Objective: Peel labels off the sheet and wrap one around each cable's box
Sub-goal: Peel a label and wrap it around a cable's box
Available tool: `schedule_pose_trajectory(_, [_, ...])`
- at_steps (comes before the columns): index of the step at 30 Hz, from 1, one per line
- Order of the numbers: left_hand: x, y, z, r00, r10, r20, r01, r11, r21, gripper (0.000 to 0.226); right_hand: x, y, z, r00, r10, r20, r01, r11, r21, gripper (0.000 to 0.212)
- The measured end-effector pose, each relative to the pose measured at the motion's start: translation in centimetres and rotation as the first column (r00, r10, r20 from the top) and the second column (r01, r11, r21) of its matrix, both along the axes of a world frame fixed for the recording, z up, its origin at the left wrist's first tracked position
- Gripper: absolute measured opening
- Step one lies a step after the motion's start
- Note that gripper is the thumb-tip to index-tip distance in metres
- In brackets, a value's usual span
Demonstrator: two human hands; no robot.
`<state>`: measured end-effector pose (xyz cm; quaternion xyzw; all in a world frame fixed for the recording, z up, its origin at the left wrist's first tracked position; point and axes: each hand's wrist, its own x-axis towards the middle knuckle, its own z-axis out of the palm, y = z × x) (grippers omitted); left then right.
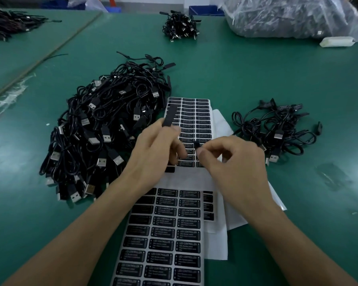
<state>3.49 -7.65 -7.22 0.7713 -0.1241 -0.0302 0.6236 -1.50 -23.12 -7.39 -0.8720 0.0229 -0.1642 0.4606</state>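
The left hand [153,153] grips a cable's black box [171,116] between thumb and fingers, holding it tilted up above the label sheet [201,112]. The right hand [236,159] pinches a small dark label [196,145] at the sheet's lower rows with thumb and forefinger. The step in hand looks like the peel. Next, the label must come free without curling onto itself, then meet the box squarely so it wraps flat. How far the label has lifted is hard to tell, as the fingers cover most of it, and the box's own cable is hidden behind the left hand. A second sheet [163,234] lies nearer, under the forearms. On the table [236,79], a large pile of cables [103,131] sits left and a smaller pile [277,129] right, probably those already labelled, though that print is too small to read.
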Motion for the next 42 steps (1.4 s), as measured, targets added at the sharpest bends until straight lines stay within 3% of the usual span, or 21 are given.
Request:
schedule_pose_trajectory(2, [-0.1, 0.0, -0.1, 1.0, -0.011, 0.005, 0.01, 0.999, 0.043, 0.049, 0.2, -0.2, 0.5, 0.999, 0.022, -0.03, -0.012, 0.955, 0.295, 0.016])
schedule_pose_trajectory(4, [-0.3, -0.1, 0.1, 0.999, -0.013, 0.048, 0.01, 0.998, 0.065, 0.051, 0.2, -0.3, 1.0, 0.994, 0.077, -0.073, -0.027, 0.849, 0.527, 0.018])
schedule_pose_trajectory(10, [-0.3, -0.1, 0.4, 0.967, -0.021, 0.254, -0.015, 0.991, 0.137, 0.029, 0.2, -0.2, 1.3, 0.967, 0.214, -0.134, -0.035, 0.638, 0.769, 0.013])
schedule_pose_trajectory(16, [-0.2, 0.0, 0.4, 0.955, -0.135, 0.263, 0.096, 0.983, 0.156, 0.04, 0.4, 0.0, 0.8, 0.963, 0.219, -0.16, 0.009, 0.562, 0.827, 0.017])
schedule_pose_trajectory(23, [-0.4, -0.2, 0.4, 0.97, -0.184, 0.161, 0.169, 0.98, 0.103, 0.024, 0.6, 0.2, 0.4, 0.97, 0.195, -0.145, 0.015, 0.546, 0.838, 0.012])
schedule_pose_trajectory(29, [-0.4, -0.2, 0.2, 0.945, -0.317, 0.078, 0.318, 0.948, -0.002, 0.024, 0.6, 0.1, 0.3, 0.966, 0.234, -0.11, -0.028, 0.518, 0.855, 0.01])
schedule_pose_trajectory(36, [-0.3, 0.0, 0.4, 0.912, -0.406, -0.049, 0.397, 0.908, -0.135, 0.03, 0.5, 0.4, 0.1, 0.978, 0.182, -0.103, -0.028, 0.601, 0.799, 0.01])
schedule_pose_trajectory(42, [-0.2, 0.2, 0.4, 0.897, -0.436, -0.077, 0.42, 0.893, -0.16, 0.017, 0.5, 0.6, 0.0, 0.988, 0.14, -0.072, -0.035, 0.641, 0.767, 0.016])
